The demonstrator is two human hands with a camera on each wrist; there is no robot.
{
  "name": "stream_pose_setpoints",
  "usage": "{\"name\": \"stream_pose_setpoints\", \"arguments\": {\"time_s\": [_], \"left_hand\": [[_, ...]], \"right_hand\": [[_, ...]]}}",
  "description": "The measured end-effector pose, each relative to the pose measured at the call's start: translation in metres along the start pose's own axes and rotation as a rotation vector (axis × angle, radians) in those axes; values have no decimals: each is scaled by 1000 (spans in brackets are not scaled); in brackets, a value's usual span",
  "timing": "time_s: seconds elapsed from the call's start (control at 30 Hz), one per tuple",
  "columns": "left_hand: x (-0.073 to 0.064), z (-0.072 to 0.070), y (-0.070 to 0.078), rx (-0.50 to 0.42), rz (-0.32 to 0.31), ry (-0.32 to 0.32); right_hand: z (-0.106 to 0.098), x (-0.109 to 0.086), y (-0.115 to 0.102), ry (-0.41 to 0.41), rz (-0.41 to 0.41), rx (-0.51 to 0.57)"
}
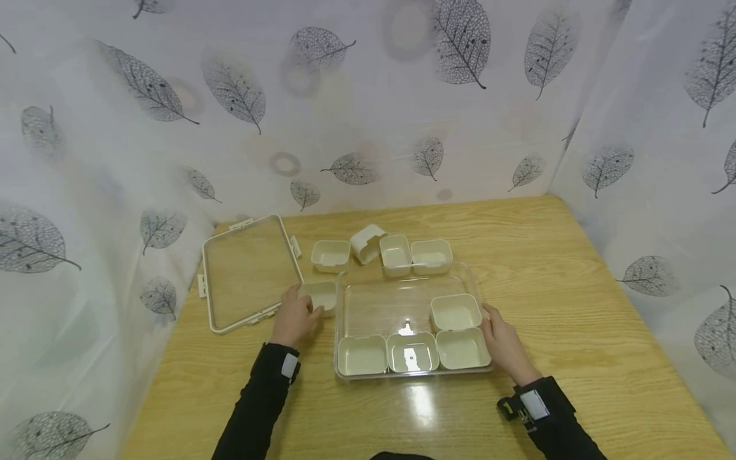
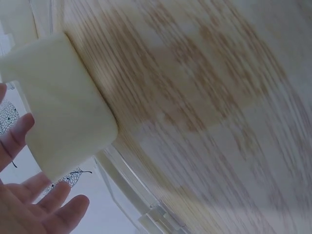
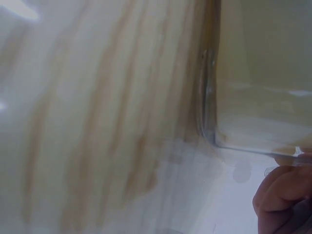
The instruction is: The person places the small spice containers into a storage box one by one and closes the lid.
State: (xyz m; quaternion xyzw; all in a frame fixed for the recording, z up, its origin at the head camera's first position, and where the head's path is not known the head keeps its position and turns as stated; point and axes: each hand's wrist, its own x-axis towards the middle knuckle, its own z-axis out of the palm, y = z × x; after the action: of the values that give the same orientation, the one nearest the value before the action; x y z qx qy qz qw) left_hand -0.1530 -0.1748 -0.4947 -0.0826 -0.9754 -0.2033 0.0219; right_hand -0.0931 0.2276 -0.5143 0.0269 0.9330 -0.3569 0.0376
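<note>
One cream bin (image 1: pixel 324 295) sits just left of your clear box (image 1: pixel 374 306), near the middle of the frame; whether its right end touches the box wall you cannot tell. Your left hand (image 1: pixel 293 319) is the nearer one, at the bin's left end. So the bin lies between that hand and the box, its longer side running roughly left to right, in line with the long axis of the box. Your left fingertips reach its rim, the rest of the fingers spread loosely; whether they pinch the wall cannot be told. Your right hand (image 1: pixel 506 342) grips the box's right wall, fingers curled at the rim.

The box is rigid, see-through and glossy, a shallow rectangle with rounded corners. Inside it you have three bins (image 1: pixel 363 356) side by side along the lower wall and a fourth bin (image 1: pixel 456 312) above the right-hand one. All the bins are opaque, smooth and softly squared.

Beyond the box, in the middle of the frame, stand three upright bins (image 1: pixel 331 255) and a tipped bin (image 1: pixel 368 243) lying on its side. To the left lies a pale-rimmed lid (image 1: pixel 247 271) with a clear panel and clips. Your surface (image 1: pixel 575 306) is yellowish, wood-grained; a leaf-printed curtain (image 1: pixel 368 96) hangs behind.
</note>
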Motion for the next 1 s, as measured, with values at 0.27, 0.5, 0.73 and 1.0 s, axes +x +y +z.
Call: {"name": "stream_pose_setpoints", "arguments": {"time_s": [0.27, 0.5, 0.73, 1.0], "left_hand": [[0, 2, -4, 37, 47, -72], [-2, -1, 2, 61, 87, -94], [3, 5, 8, 65, 62, -57], [7, 15, 11, 60, 60, -95]], "right_hand": [[1, 0, 1, 9, -14, 3], [1, 1, 1, 5, -5, 4], [1, 1, 2, 2, -2, 11], [1, -1, 1, -12, 12, 13]]}}
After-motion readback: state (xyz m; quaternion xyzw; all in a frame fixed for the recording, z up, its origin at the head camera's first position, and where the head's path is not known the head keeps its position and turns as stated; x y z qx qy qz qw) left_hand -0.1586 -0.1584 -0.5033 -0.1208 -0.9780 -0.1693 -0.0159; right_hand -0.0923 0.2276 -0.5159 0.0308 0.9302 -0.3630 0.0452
